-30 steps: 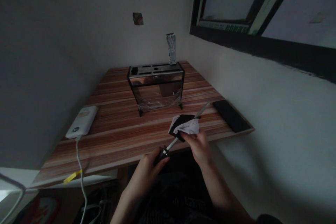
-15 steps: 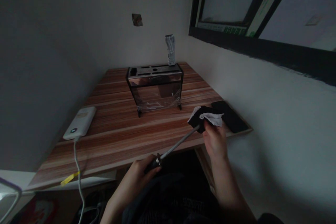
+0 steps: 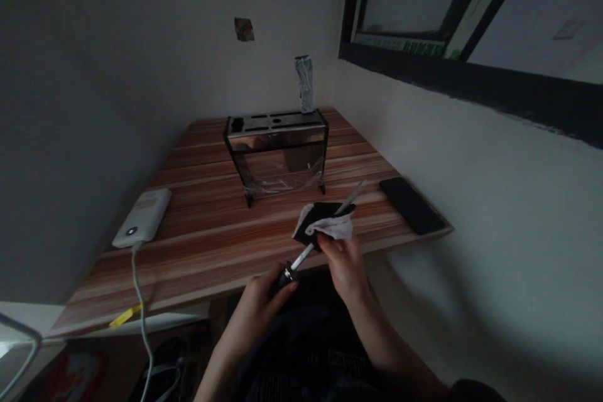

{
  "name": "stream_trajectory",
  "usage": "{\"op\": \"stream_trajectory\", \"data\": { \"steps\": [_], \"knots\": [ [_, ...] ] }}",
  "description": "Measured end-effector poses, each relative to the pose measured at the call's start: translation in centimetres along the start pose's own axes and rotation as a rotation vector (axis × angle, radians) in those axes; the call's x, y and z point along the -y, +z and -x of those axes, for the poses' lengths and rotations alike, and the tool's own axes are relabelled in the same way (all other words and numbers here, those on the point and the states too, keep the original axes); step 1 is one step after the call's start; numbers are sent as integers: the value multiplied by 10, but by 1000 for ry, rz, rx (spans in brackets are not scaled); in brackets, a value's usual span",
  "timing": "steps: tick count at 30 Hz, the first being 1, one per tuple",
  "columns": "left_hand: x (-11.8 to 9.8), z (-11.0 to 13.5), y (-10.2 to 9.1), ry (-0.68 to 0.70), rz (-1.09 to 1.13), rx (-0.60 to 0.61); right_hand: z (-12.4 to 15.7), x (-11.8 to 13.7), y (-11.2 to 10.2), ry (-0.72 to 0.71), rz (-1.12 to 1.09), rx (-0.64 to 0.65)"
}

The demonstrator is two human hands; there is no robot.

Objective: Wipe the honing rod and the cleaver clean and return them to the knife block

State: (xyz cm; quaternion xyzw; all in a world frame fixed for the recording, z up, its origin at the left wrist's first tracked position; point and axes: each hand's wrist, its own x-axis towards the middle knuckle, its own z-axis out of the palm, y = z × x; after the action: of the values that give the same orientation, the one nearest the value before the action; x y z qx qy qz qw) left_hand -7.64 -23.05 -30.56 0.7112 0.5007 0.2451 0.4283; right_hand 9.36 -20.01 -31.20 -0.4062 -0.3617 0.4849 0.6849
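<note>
My left hand (image 3: 266, 292) is closed around the black handle of a honing steel (image 3: 302, 257), a long grey rod with a metal collar. The rod slants up and to the right over the table's front edge. Partway along it, my right hand (image 3: 346, 264) pinches a black and white cloth (image 3: 325, 221) wrapped around the rod. The rod's tip sticks out beyond the cloth. Part of the handle is hidden in my left palm.
A knife block (image 3: 277, 157) with clear sides stands on the wood-grain table (image 3: 202, 226), a wrapped grey-white object upright on its top (image 3: 305, 85). A white power bank (image 3: 144, 217) with a cable lies left, a black phone (image 3: 412, 204) right, near the wall.
My right hand and the cloth have slid down the rod toward the handle, to the left. The rod's tip now shows past the cloth. My left hand keeps its grip.
</note>
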Motion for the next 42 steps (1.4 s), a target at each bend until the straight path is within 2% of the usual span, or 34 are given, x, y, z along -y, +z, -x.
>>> {"op": "stream_trajectory", "data": {
  "steps": [4, 9, 22, 26, 28, 35, 42],
  "knots": [
    [1, -4, 1, 13, 41, -77, 13, 3, 17, 103, 102, 236],
    [0, -6, 1, 32, 61, -105, 15, 6, 20, 93, 132, 285],
    [2, -4, 5, -19, 18, -83, 16, 5, 16, 85, 145, 195],
    [0, -6, 5, 4, 38, -54, 13, 9, 11, 85, 124, 192],
    [-1, -6, 5, 26, 44, -45, 10, 10, 6, 69, 121, 176],
    [-6, -1, 5, -6, 12, -11, -9, 4, -22, -41, 115, 2],
    [-3, 1, 7, 4, 9, 35, -27, 24, -40, -126, 15, -103]
  ]
}}
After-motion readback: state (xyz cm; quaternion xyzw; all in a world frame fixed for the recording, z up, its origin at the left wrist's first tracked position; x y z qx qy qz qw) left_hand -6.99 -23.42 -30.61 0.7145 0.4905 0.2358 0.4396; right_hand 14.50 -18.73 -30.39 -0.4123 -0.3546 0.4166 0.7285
